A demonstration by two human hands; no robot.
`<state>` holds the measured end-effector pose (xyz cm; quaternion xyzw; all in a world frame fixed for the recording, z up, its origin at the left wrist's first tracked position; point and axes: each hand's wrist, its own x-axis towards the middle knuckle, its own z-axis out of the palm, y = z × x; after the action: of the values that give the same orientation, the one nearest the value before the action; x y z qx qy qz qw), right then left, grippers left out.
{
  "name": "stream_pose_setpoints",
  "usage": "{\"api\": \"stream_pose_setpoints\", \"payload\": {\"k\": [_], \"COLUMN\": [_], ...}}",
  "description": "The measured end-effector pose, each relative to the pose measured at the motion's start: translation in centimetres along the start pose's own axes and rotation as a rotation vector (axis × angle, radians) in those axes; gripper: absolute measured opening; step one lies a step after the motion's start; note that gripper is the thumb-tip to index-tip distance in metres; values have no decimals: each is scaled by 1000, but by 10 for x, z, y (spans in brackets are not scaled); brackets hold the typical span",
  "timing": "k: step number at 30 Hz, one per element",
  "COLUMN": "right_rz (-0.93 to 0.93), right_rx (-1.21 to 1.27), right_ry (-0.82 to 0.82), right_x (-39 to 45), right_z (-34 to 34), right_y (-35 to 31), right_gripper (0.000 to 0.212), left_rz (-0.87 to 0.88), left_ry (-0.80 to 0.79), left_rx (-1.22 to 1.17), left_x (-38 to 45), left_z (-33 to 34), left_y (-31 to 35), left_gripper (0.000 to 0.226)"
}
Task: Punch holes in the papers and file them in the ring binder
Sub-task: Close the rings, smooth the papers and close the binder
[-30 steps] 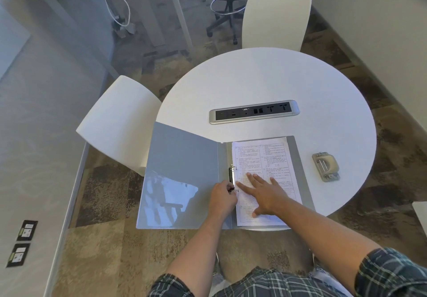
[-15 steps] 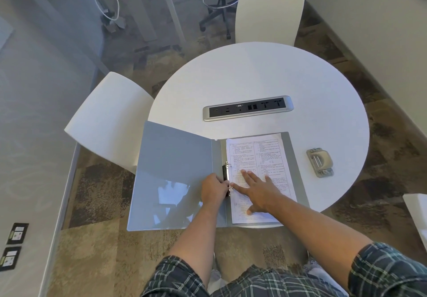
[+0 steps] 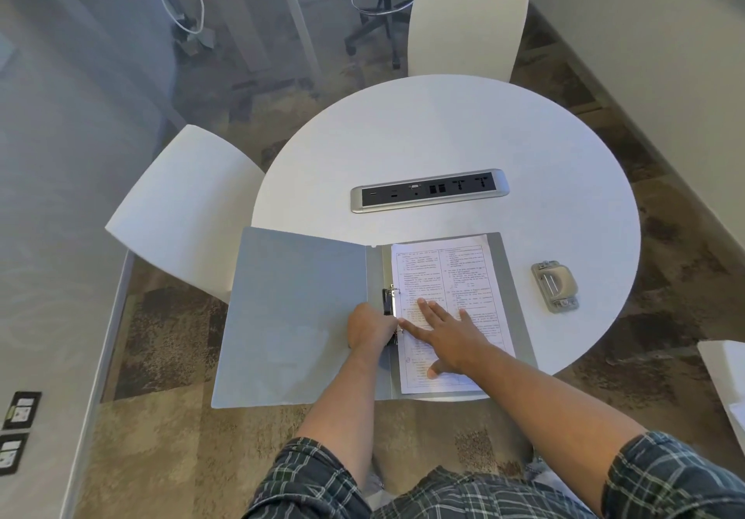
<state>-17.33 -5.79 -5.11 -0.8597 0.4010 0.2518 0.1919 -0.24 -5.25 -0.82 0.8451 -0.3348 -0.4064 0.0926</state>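
A grey ring binder (image 3: 298, 309) lies open at the near edge of the round white table (image 3: 443, 135), its left cover hanging past the rim. Printed papers (image 3: 443, 272) rest on its right half, against the metal ring mechanism (image 3: 389, 296) at the spine. My left hand (image 3: 371, 329) is curled around the lower part of that mechanism and hides it. My right hand (image 3: 447, 333) lies flat with fingers spread on the papers, fingertips close to the rings. A grey hole punch (image 3: 554, 286) sits on the table to the right of the binder.
A silver power and socket strip (image 3: 429, 190) is set into the table beyond the binder. White chairs stand at the left (image 3: 181, 212) and at the far side (image 3: 467, 22). Another white surface (image 3: 725, 373) shows at the right edge.
Both hands stay in the same places on the binder spine and papers. Only the camera view has shifted slightly.
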Motion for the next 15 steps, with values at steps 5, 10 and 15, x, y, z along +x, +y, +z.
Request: {"api": "stream_pose_setpoints", "payload": {"k": [5, 10, 15], "right_rz": [9, 27, 1], "right_rx": [50, 99, 49], "right_ry": [33, 83, 59], "right_x": [-1, -4, -3], "right_z": [0, 1, 0], "right_y": [0, 0, 0], "right_gripper": [132, 148, 133], "left_rz": [115, 207, 154], "left_ry": [36, -120, -67], "left_rx": [-184, -288, -396], "left_x": [-2, -2, -8], "left_z": [-1, 0, -3], "left_y": [-9, -18, -23], "left_gripper": [21, 17, 12]}}
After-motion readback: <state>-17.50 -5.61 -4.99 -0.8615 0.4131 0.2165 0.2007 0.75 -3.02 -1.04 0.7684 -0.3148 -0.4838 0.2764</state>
